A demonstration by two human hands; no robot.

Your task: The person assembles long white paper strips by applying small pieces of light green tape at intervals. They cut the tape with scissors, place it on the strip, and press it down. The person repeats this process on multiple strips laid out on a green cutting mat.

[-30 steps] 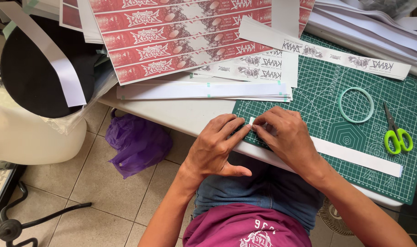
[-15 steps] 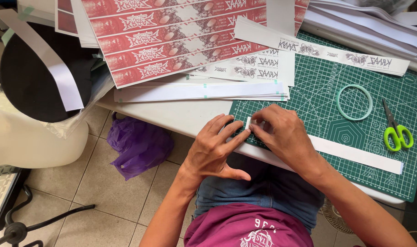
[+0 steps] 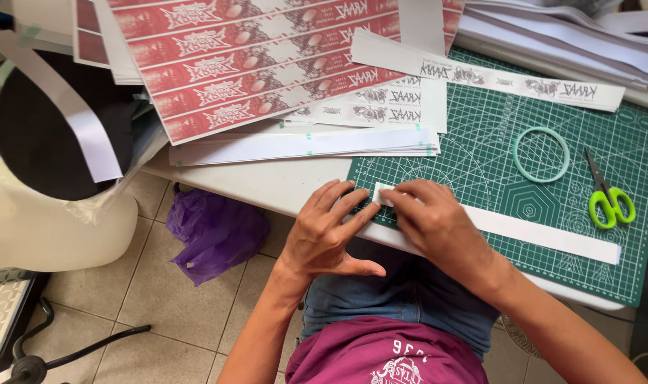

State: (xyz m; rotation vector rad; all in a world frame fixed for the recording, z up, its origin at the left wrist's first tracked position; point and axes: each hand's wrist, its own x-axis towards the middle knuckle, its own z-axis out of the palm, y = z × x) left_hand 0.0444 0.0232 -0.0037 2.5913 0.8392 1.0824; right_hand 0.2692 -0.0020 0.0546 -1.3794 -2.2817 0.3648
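Long white paper strip (image 3: 544,235) lies flat along the mat's near edge.
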